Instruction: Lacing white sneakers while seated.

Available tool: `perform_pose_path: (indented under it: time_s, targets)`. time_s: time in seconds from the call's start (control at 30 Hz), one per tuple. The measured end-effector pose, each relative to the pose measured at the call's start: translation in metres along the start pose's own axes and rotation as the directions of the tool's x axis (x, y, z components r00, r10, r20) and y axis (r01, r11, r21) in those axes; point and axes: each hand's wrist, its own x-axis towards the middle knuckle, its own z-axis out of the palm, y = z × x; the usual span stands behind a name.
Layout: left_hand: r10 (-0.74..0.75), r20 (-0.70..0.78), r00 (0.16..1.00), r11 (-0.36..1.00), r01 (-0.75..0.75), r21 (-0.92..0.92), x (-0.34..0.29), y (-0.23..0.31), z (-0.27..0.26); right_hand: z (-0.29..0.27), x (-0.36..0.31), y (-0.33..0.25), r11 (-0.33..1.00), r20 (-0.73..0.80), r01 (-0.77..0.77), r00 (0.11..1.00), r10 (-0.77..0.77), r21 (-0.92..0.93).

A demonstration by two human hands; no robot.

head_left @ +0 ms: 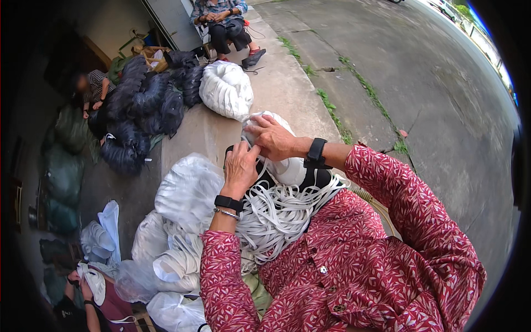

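My left hand (pixel 241 167) is closed, its fingertips pinched together beside my right thumb. A flat white lace (pixel 265 166) hangs just below the fingertips, seeming to come from the pinch. My right hand (pixel 273 139) curls over a white, rounded, shoe-upper-like piece (pixel 281 123), with its fingers pressed on it. Another part of the white pieces (pixel 291 170) rests on my dark-clad lap under my right wrist. A loose tangle of white laces (pixel 282 216) spreads over my lap. What lies between the fingertips is mostly hidden.
White bundles in clear plastic (pixel 188 188) are heaped at my left. A white bundle (pixel 225 89) sits ahead, beside dark bundles (pixel 146 102). A seated person (pixel 221 22) is at the far end, another person (pixel 97 88) farther left. At lower left, a co-worker's hands hold a white piece (pixel 94 285).
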Motion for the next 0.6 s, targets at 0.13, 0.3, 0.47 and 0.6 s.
perform_pose_path:
  time_s: [0.13, 0.3, 0.47, 0.6]
  targets:
    - [0.028, -0.042, 0.999, 0.999, -0.027, 0.022, -0.004, -0.002, -0.001, 0.010, -0.004, 0.002, 0.999, -0.035, 0.019, 0.999, -0.017, 0.041]
    - [0.034, -0.085, 0.996, 0.999, -0.033, 0.016, -0.003, -0.003, 0.001, 0.012, 0.000, 0.000, 0.998, 0.050, -0.051, 0.998, 0.049, 0.045]
    - [-0.012, -0.128, 0.992, 1.000, 0.013, 0.008, -0.007, 0.002, 0.002, -0.015, -0.001, 0.002, 0.997, -0.050, 0.074, 0.996, -0.073, 0.015]
    - [-0.158, -0.137, 0.978, 0.972, 0.130, -0.194, -0.004, 0.009, 0.005, -0.065, -0.003, 0.035, 0.992, -0.174, -0.070, 0.981, 0.087, 0.101]
